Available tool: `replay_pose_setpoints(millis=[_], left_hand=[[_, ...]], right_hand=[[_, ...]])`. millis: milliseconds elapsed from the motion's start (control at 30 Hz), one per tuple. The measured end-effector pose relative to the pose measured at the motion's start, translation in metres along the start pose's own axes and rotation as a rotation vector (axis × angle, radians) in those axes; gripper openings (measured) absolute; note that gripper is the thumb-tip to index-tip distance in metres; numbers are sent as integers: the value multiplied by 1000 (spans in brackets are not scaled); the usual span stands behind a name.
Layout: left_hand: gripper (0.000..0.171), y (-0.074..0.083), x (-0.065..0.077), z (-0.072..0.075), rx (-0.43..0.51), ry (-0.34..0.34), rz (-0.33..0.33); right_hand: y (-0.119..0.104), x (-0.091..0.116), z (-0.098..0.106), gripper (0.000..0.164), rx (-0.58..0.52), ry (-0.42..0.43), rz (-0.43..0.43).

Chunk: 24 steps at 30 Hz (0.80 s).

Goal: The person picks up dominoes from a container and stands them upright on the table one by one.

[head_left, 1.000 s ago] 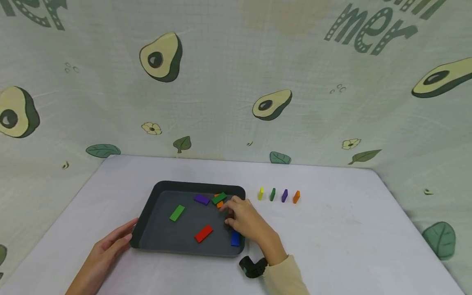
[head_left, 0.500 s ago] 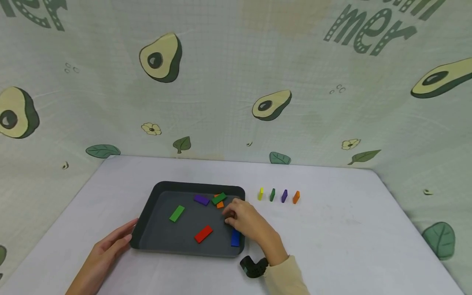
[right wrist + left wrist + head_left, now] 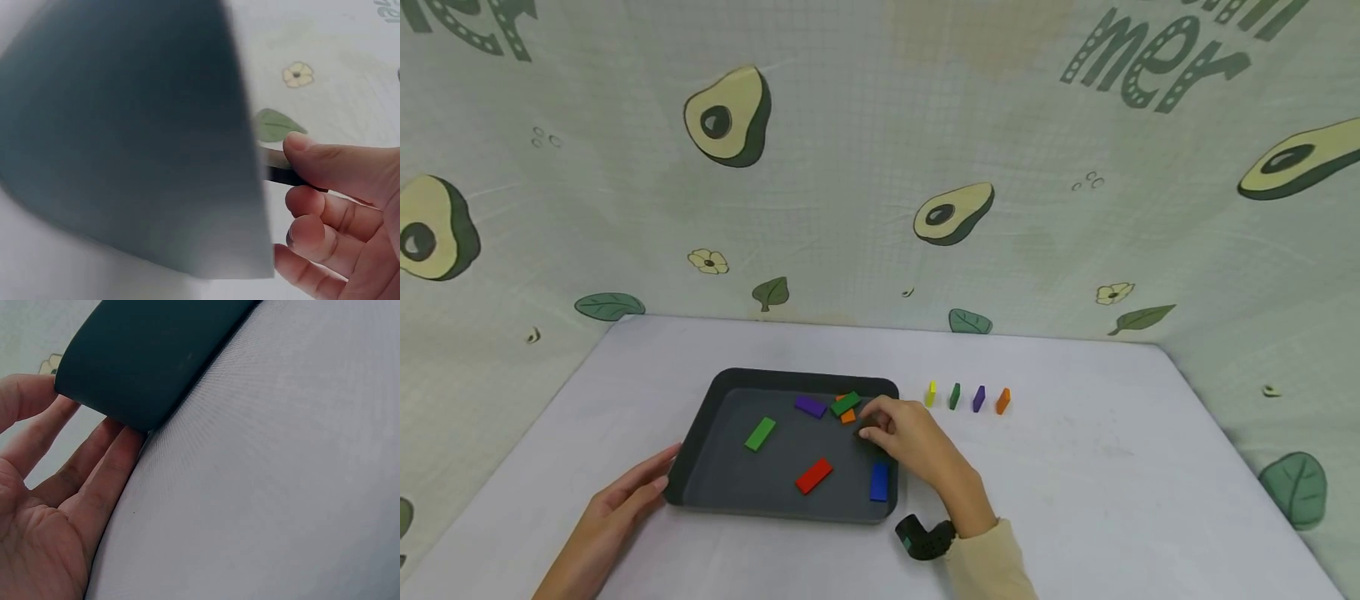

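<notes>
In the head view a dark grey tray [image 3: 700, 493] holds several small flat domino-like blocks. Among them are a red block [image 3: 814, 476], a blue block [image 3: 878, 482], a light green block [image 3: 760, 434] and a purple block [image 3: 811, 406]. A dark green block [image 3: 846, 404] lies across an orange block [image 3: 847, 417]. My left hand [image 3: 617, 510] rests its fairly straight fingers [image 3: 112, 459] and thumb against the tray's outer left side. Over the tray's right part, my right hand [image 3: 906, 433] pinches a dark block [image 3: 282, 176] between thumb and fingers.
Right of the tray, a yellow block [image 3: 931, 394], a green block [image 3: 955, 396], a purple block [image 3: 979, 398] and an orange block [image 3: 1003, 401] stand upright in a row on the white table [image 3: 1112, 483]. A black wrist device [image 3: 925, 537] sits by the right sleeve.
My right hand has shifted slightly right and up, uncovering more of the blue block. The left hand, the tray and the standing row have stayed put.
</notes>
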<state>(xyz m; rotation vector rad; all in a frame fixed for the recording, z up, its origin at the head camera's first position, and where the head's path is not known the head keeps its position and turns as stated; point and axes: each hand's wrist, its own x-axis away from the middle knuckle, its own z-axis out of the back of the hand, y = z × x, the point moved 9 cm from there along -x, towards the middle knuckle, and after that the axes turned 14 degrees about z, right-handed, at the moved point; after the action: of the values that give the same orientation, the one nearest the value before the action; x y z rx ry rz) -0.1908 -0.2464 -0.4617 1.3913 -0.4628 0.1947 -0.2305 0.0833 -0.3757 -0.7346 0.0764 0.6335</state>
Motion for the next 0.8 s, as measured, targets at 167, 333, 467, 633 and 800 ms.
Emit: replay_pose_setpoints(millis=[167, 333, 467, 633, 800], left_hand=[[55, 0, 0, 0, 1, 4, 7], [55, 1, -1, 0, -6, 7, 10], [57, 1, -1, -1, -13, 8, 14], [57, 2, -2, -1, -5, -1, 7], [57, 1, -2, -1, 5, -2, 6]], right_hand=[[1, 2, 9, 18, 7, 37, -1], [3, 3, 18, 18, -10, 68, -6], [7, 6, 26, 20, -35, 102, -28], [14, 12, 39, 21, -44, 149, -57], [21, 18, 50, 23, -89, 201, -87]])
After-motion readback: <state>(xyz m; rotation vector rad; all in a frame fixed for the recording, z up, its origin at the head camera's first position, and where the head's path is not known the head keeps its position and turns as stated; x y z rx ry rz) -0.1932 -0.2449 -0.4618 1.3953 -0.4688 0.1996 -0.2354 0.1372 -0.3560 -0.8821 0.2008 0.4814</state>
